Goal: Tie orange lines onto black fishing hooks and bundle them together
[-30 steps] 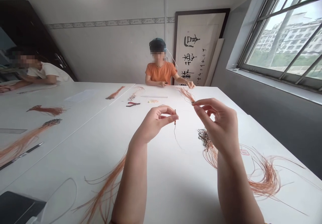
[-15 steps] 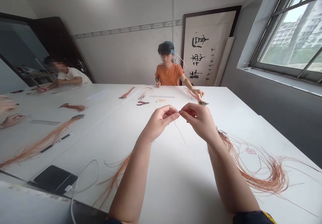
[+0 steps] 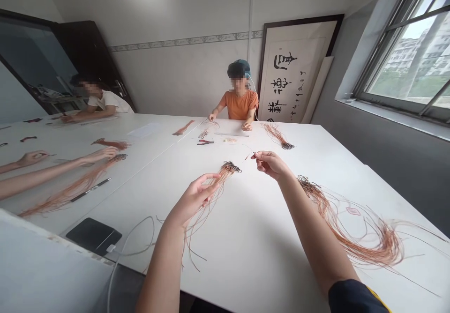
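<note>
My right hand (image 3: 270, 164) is raised above the table, thumb and fingertips pinching a thin reddish cord (image 3: 247, 156). A fine strand curves away from those fingertips to the left. My left hand (image 3: 197, 197) is at a bundle of orange cords (image 3: 225, 176), its fingers stretched out over the strands and its thumb apart from them. Dark looped ends gather at that bundle's far tip. A larger bundle of orange cords (image 3: 381, 249) lies curved on the table beside my right forearm, with dark ends near the elbow side of my wrist.
On the white table (image 3: 253, 238) are red-handled pliers (image 3: 205, 142), a ruler (image 3: 232, 134), a pen (image 3: 90, 190), a black pad (image 3: 94, 234) with a white cable, and further cord bundles. A person in orange (image 3: 240, 104) sits opposite. Co-workers' hands (image 3: 105, 153) work at the left.
My hands were together at one thin cord. My left hand has moved down and left to the cord bundle, while my right hand keeps the cord. The person opposite has drawn back an arm.
</note>
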Demonstrator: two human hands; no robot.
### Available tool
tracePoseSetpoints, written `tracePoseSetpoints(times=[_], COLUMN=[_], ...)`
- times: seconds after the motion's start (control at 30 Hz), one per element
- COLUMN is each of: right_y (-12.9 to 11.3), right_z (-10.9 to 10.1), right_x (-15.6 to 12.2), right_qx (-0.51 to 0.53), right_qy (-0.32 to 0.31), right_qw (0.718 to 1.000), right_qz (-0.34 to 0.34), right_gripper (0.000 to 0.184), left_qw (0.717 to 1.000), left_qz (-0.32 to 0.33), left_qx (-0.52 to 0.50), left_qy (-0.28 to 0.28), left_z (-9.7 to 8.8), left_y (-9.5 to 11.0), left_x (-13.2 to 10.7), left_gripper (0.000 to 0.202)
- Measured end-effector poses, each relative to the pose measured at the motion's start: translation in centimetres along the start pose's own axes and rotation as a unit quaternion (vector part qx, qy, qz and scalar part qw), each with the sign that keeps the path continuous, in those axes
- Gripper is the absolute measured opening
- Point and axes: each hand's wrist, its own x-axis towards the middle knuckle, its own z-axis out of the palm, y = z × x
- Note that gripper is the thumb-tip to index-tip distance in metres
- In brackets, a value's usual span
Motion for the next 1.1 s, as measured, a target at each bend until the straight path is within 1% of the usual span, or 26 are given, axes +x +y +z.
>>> tracePoseSetpoints(times=[0.1, 0.17, 0.23, 0.33, 0.43, 0.53, 0.63, 0.73, 0.83, 0.87, 0.93, 1.0, 1.03, 1.1], right_y=[2.6, 4.1, 5.5, 7.0, 8.0, 8.4, 8.4, 8.4, 8.5, 8.5, 8.7, 8.8, 8.8, 8.7], right_z=[0.6, 1.5, 2.6, 4.7, 6.5, 7.5, 7.7, 7.4, 6.6, 6.2, 5.1, 3.6, 2.6, 0.2], right_x=[2.1, 3.3, 4.4, 5.9, 7.1, 8.1, 8.9, 9.2, 8.8, 8.4, 7.2, 5.4, 4.3, 1.9], right_qx=[0.011, 0.007, -0.007, -0.040, -0.079, -0.123, -0.171, -0.215, -0.247, -0.254, -0.268, -0.282, -0.290, -0.309], right_qy=[0.040, 0.062, 0.076, 0.090, 0.102, 0.108, 0.116, 0.133, 0.143, 0.144, 0.144, 0.141, 0.138, 0.128], right_qw=[0.998, 0.996, 0.993, 0.986, 0.980, 0.974, 0.966, 0.956, 0.949, 0.948, 0.946, 0.944, 0.943, 0.939], right_qz=[0.037, 0.063, 0.093, 0.131, 0.152, 0.159, 0.159, 0.151, 0.135, 0.127, 0.112, 0.097, 0.091, 0.083], right_gripper=[0.028, 0.029, 0.028, 0.026, 0.025, 0.026, 0.027, 0.026, 0.027, 0.028, 0.027, 0.029, 0.030, 0.033], left_qw=[0.999, 0.993, 0.980, 0.960, 0.943, 0.926, 0.901, 0.878, 0.868, 0.871, 0.889, 0.911, 0.913, 0.907], left_qz=[-0.021, -0.035, -0.055, -0.095, -0.126, -0.147, -0.165, -0.169, -0.167, -0.162, -0.127, -0.044, 0.005, 0.116], left_qx=[0.033, 0.101, 0.180, 0.248, 0.291, 0.333, 0.382, 0.418, 0.433, 0.429, 0.399, 0.350, 0.331, 0.307], left_qy=[0.031, 0.052, 0.065, 0.082, 0.098, 0.097, 0.125, 0.161, 0.176, 0.177, 0.183, 0.213, 0.237, 0.265], left_z=[-1.6, -2.7, -3.5, -4.1, -4.0, -3.8, -4.1, -4.7, -4.7, -4.6, -4.0, -3.2, -2.8, -2.1], left_y=[-1.1, -1.8, -2.7, -4.0, -4.6, -4.4, -3.5, -2.4, -1.5, -1.1, 0.0, 1.5, 2.4, 4.5], left_x=[-1.6, -2.3, -2.6, -2.4, -2.2, -2.4, -2.8, -3.2, -3.4, -3.5, -3.6, -3.4, -3.1, -2.1], left_gripper=[0.062, 0.066, 0.069, 0.076, 0.079, 0.072, 0.071, 0.072, 0.068, 0.065, 0.059, 0.051, 0.045, 0.034])
